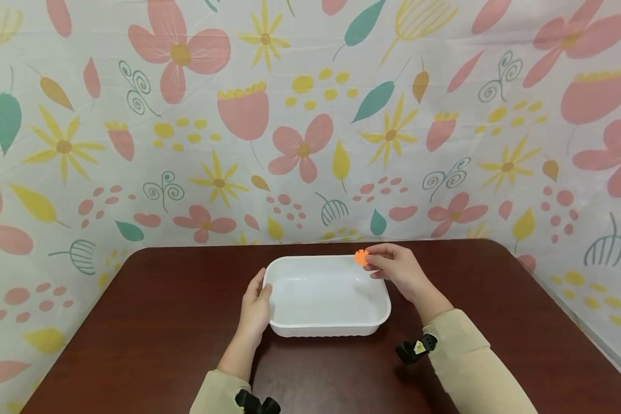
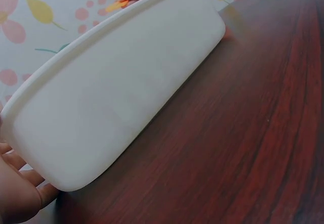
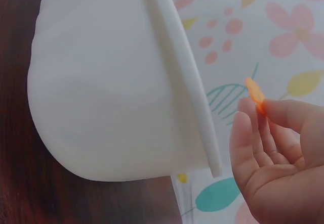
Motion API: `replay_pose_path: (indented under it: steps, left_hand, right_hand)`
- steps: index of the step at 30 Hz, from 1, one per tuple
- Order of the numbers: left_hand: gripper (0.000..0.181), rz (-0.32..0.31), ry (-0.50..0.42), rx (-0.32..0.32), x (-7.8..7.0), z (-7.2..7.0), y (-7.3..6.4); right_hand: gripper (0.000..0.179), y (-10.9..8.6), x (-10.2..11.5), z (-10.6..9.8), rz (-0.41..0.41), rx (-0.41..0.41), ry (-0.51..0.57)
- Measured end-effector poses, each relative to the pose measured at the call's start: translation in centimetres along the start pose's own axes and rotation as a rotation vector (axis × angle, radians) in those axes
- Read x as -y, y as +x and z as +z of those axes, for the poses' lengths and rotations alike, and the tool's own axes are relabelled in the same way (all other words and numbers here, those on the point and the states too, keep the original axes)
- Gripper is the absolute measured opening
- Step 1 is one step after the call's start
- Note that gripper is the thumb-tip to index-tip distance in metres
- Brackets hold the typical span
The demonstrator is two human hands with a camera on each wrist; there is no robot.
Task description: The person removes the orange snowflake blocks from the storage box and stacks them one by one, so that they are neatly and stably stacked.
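Observation:
A white rectangular tray (image 1: 321, 332) with rounded corners and a raised rim stands on the brown table. My left hand (image 1: 256, 307) grips its left side, the thumb at the rim and the fingers along the outer wall; the left wrist view has those fingers (image 2: 30, 176) at the tray's lower corner. Between thumb and fingertips, my right hand (image 1: 398, 267) pinches a small orange disc (image 1: 361, 257) with a notched edge. That disc overlaps the tray's far right corner in the head view. From the right wrist, the disc (image 3: 255, 90) appears thin and edge-on, above the rim.
The dark brown wooden table (image 1: 181, 322) spreads around the tray on all sides. Behind it hangs a white cloth (image 1: 300, 201) printed with pink, yellow and teal flowers and leaves. Each wrist wears a black camera mount (image 1: 416, 348) over a beige sleeve.

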State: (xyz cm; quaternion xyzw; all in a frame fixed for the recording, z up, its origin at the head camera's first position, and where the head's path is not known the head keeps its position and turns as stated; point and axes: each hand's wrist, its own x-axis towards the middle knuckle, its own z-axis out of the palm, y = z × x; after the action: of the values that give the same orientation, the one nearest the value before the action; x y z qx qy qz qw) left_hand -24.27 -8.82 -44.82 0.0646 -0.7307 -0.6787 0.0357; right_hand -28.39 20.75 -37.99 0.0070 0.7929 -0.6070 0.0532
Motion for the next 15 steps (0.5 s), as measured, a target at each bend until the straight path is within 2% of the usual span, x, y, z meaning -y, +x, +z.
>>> replay_pose_path:
  steps: [7,15]
  left_hand:
    - [0.049,-0.007,-0.003,0.008,0.2,-0.2,-0.2]
    - [0.049,0.008,-0.021,0.001,0.0,0.1,-0.1]
  right_hand:
    - [0.040,-0.2,-0.6,-1.0,0.054,-0.032,0.005]
    - [0.044,-0.7,-1.4,-3.2,0.024,-0.065,0.022]
